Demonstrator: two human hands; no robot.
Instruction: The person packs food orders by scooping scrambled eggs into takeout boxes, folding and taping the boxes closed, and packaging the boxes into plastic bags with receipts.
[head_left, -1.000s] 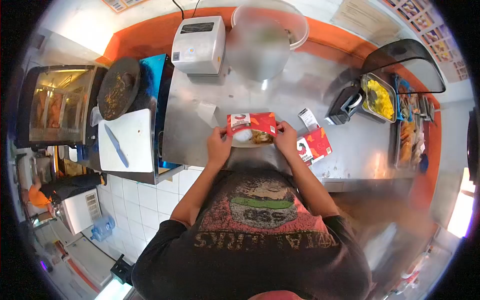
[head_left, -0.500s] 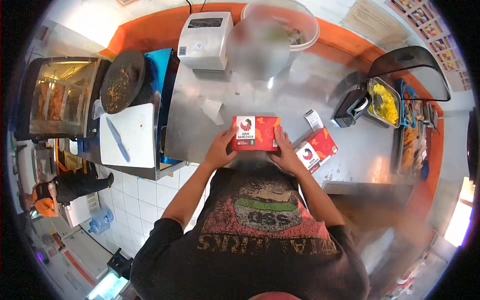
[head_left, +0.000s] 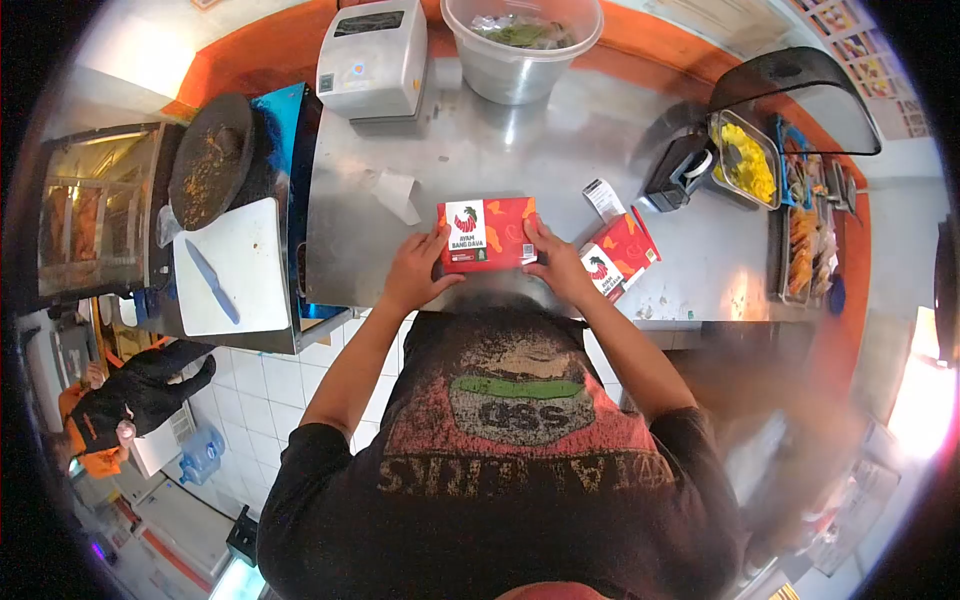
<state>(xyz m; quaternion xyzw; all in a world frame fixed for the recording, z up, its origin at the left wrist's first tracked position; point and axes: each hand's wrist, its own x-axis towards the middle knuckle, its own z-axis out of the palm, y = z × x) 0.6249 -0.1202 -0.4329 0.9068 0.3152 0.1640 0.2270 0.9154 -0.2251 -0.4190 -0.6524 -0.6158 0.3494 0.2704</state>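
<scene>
A red and white cardboard food box [head_left: 490,235], printed "Ayam Bang Dava", lies between my hands above the metal counter's front part. My left hand [head_left: 413,272] grips its left end, fingers on top near the white label. At the opposite end, my right hand [head_left: 555,262] holds the box with its fingers along the edge. Just right of my right hand rests a second red food box [head_left: 622,255], turned at an angle. Behind that box is a printed paper slip [head_left: 603,199].
A label printer [head_left: 370,60] and a plastic bucket [head_left: 525,75] stand at the back. To the right are a tape dispenser [head_left: 680,172] and a yellow-filled tray [head_left: 745,165]. Leftward, a knife [head_left: 212,280] lies on a white cutting board [head_left: 240,300], beside a stone mortar [head_left: 212,165]. Another person [head_left: 115,405] is far left.
The view has shifted, so the counter and boxes appear higher and further left. Both hands still hold the same box. The person at far left has changed posture.
</scene>
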